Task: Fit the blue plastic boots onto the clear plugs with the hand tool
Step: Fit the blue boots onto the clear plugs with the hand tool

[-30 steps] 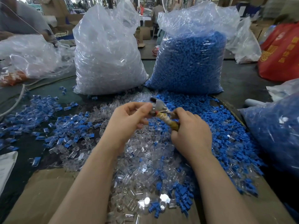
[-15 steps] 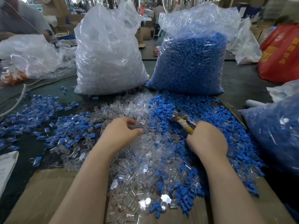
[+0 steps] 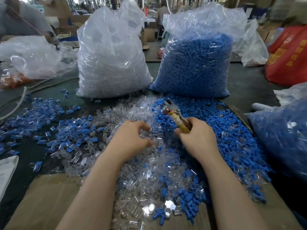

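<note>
Left hand [image 3: 131, 138]: fingers curled claw-like down into the heap of clear plugs [image 3: 132, 171], tips in among the glossy transparent pieces; can't tell whether a plug is actually pinched. Right hand [image 3: 197, 138]: fingers clenched around the handles of the hand tool [image 3: 174, 115], handles wrapped in worn yellowish tape, shiny metal head tilted up and away from the hand over the pile; tool jaw state not readable, blurred. Plugs are small, clear, boxy with rounded ends, heaped centre and spilling toward the near edge on a brown cardboard sheet [image 3: 41, 196]. Blue plastic boots [image 3: 232, 130]: matte, small, blocky, loose in a thick drift on the right side of the heap, under and beyond the right hand. Mixed blue-and-clear pieces [image 3: 49, 123] scattered left on the dark tabletop. Behind: crinkly clear sack of plugs [image 3: 111, 63] beside a clear sack of blue boots [image 3: 197, 67], both upright. Red bag [image 3: 289, 60] far right.
</note>
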The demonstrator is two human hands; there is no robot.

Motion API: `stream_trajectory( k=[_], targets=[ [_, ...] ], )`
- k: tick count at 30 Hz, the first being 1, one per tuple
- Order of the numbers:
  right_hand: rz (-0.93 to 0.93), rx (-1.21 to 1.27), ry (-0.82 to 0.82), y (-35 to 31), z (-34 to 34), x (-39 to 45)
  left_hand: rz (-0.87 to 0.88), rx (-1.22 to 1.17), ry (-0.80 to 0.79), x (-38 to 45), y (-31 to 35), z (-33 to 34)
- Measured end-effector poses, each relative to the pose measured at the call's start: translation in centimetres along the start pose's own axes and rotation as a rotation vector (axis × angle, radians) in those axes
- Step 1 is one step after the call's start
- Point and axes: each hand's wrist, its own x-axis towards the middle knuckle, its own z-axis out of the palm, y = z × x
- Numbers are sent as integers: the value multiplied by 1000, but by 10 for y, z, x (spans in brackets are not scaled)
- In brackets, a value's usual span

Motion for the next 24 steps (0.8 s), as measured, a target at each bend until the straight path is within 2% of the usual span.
stream_trajectory(
  k=[5,12,19,24],
  targets=[
    [-2,104,16,3,-2,3,-39,56,122,4,-3,1],
    [-71,420,-10,2,2,0,-36,22,207,3,-2,1],
    [-99,495,-6,1,6,1,20,-411,262,2,4,-2],
    [-121,479,28,-3,8,0,44,-499,259,1,8,-1]
  ],
)
